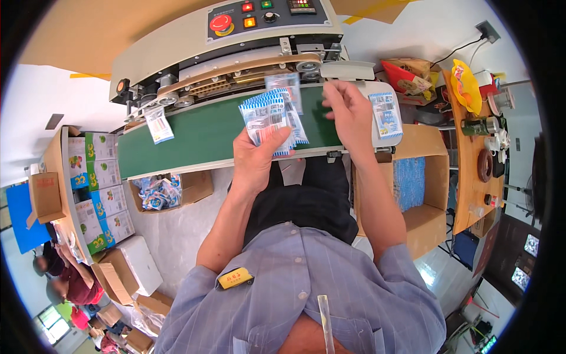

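My left hand (254, 156) grips a fanned stack of small blue-and-white packets (265, 118) above the green conveyor belt (200, 135). To the right of the stack, my right hand (348, 112) is raised over the belt, its fingers loosely bent and apart, with nothing visible in them. Just behind the stack, a single packet (292, 88) stands at the edge of the sealing machine (230, 68). Another packet (160, 125) hangs over the belt near the machine's left end. On the white end plate at the right lies one more packet (386, 115).
The machine's panel carries a red stop button (221, 23). Below the belt, a carton of loose packets (197, 186) stands left, and a carton with blue packets (436, 221) right. Further right is a wooden table (463, 194); stacked printed boxes (103, 168) and people are at left.
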`<state>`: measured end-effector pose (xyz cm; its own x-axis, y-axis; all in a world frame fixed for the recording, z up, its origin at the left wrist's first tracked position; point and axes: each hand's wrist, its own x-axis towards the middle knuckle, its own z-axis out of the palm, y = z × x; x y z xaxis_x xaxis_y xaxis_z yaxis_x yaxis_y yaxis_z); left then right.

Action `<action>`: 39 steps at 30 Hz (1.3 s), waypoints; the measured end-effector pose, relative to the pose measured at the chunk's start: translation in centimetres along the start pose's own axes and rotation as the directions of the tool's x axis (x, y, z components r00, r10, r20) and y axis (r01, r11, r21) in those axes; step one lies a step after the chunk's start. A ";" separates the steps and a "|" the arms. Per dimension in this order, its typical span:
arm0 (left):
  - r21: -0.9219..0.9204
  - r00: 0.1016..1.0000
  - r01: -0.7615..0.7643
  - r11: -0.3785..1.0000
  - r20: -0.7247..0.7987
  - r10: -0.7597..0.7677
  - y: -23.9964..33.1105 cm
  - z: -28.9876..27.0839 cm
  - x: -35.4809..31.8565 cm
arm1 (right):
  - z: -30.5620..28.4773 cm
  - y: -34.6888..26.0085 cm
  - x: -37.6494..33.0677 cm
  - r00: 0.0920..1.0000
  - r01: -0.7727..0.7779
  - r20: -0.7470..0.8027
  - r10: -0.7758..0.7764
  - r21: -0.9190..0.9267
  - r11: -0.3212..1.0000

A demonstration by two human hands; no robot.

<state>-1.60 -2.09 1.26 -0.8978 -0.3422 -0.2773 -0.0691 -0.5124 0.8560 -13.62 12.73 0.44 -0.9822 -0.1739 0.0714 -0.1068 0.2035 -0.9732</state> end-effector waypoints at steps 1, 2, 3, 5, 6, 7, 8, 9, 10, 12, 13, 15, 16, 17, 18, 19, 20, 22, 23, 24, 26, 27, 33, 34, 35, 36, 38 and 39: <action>-0.001 1.000 0.002 1.000 0.002 -0.002 0.0 0.1 0.1 | -0.5 -0.6 -0.7 0.983 -0.134 0.151 0.105 0.193 0.972; 0.010 1.000 0.005 1.000 0.018 -0.005 0.0 0.3 0.2 | -1.1 -1.1 -1.5 0.934 -0.286 0.311 0.175 0.356 0.890; 0.021 0.999 0.008 1.000 0.034 -0.008 -0.1 0.4 0.2 | -1.1 -1.6 -2.1 0.902 -0.306 0.403 0.156 0.340 0.889; 0.023 0.998 0.013 1.000 0.057 -0.014 -0.5 0.6 0.2 | -0.8 -1.0 -2.8 0.907 -0.224 0.411 0.091 0.289 0.931; 0.025 0.997 0.013 1.000 0.073 -0.015 -0.7 0.7 0.2 | -0.8 -0.8 -3.0 0.902 -0.138 0.430 0.024 0.237 0.962; 0.025 0.997 0.015 1.000 0.078 -0.017 -0.8 0.8 0.2 | -1.1 -0.9 -3.0 0.915 -0.110 0.402 0.024 0.192 0.975; 0.022 0.995 0.019 1.000 0.093 -0.021 -1.0 0.9 0.2 | -1.2 -0.7 -3.1 0.917 -0.109 0.398 0.024 0.191 0.976; 0.019 0.994 0.023 1.000 0.106 -0.025 -1.1 1.0 0.3 | -1.2 -0.4 -3.2 0.941 -0.171 0.328 0.084 0.246 0.954; 0.018 0.994 0.023 1.000 0.108 -0.024 -1.1 1.2 0.3 | -1.3 -0.3 -3.3 0.954 -0.227 0.260 0.149 0.305 0.925; 0.009 0.999 0.047 0.999 -0.005 -0.047 -0.7 1.4 0.4 | -2.1 -0.1 -2.6 0.963 -0.251 0.180 0.203 0.309 0.918; 0.009 0.999 0.045 0.999 -0.008 -0.045 -0.5 1.2 0.4 | -2.6 0.2 -2.1 0.961 -0.275 0.097 0.257 0.313 0.909; 0.010 0.999 0.036 0.999 -0.009 -0.036 -0.3 0.8 0.5 | -3.2 1.5 -0.8 0.966 -0.259 0.070 0.249 0.302 0.918; 0.010 0.999 0.037 0.999 -0.011 -0.037 -0.4 0.7 0.5 | -3.2 1.8 -0.3 0.966 -0.258 0.061 0.251 0.283 0.924; 0.019 1.000 0.007 1.000 -0.030 -0.006 -0.6 0.6 0.7 | -3.0 1.9 0.2 0.967 -0.256 0.054 0.250 0.264 0.930; 0.029 0.998 -0.024 0.999 -0.049 0.025 -0.6 0.4 0.8 | -2.8 1.9 0.5 0.966 -0.257 0.058 0.251 0.264 0.930; 0.029 0.998 -0.025 0.999 -0.053 0.026 -0.6 0.3 0.8 | -2.4 1.7 0.8 0.962 -0.272 0.083 0.259 0.260 0.926; 0.039 0.998 -0.015 0.999 -0.053 0.017 -0.4 0.2 0.8 | -2.0 1.6 1.1 0.957 -0.287 0.108 0.268 0.256 0.923; 0.049 0.998 -0.006 0.999 -0.058 0.009 -0.3 0.1 0.8 | -0.7 1.7 1.6 0.955 -0.290 0.132 0.265 0.245 0.925; 0.037 0.997 0.007 0.999 -0.082 -0.004 -0.2 0.1 0.8 | -0.2 1.7 1.7 0.953 -0.291 0.152 0.261 0.234 0.928; 0.025 0.994 0.019 1.000 -0.105 -0.016 -0.2 0.2 0.8 | 0.1 1.8 1.8 0.953 -0.293 0.156 0.261 0.233 0.927; 0.005 0.995 0.030 1.000 -0.091 -0.029 -0.1 0.2 1.0 | 0.7 1.5 1.9 0.982 -0.102 0.156 0.105 -0.033 0.994; -0.013 0.996 0.042 0.999 -0.072 -0.043 0.0 0.3 1.0 | 0.9 1.0 1.6 0.982 -0.101 0.159 0.105 -0.031 0.994; -0.003 0.998 0.063 0.998 -0.017 -0.063 -0.2 1.3 1.0 | -0.3 0.0 -1.5 0.880 -0.228 0.462 0.109 0.210 0.951; -0.003 0.998 0.069 0.998 -0.007 -0.069 -0.4 1.5 1.0 | -0.9 0.4 -1.6 0.885 -0.228 0.452 0.113 0.208 0.951; 0.005 0.997 0.072 0.997 -0.025 -0.072 -0.6 1.5 1.1 | -1.3 0.7 -1.6 0.908 -0.198 0.399 0.129 0.136 0.971; 0.013 0.996 0.075 0.997 -0.044 -0.074 -0.7 1.5 1.1 | -1.7 0.8 -1.5 0.928 -0.171 0.344 0.141 0.061 0.983; 0.022 0.996 0.080 0.997 -0.049 -0.079 -0.5 1.5 1.2 | -2.6 0.7 -1.4 0.956 -0.233 0.231 0.181 0.226 0.946; 0.030 0.995 0.086 0.996 -0.057 -0.084 -0.4 1.5 1.3 | -3.0 0.7 -1.2 0.963 -0.268 0.125 0.238 0.391 0.881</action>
<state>-3.37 -1.16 1.21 -0.8624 -0.3425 -0.3729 -0.1589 -0.5162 0.8416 -12.94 16.00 0.32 -0.9520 -0.2397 -0.1902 0.2300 -0.1505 -0.9615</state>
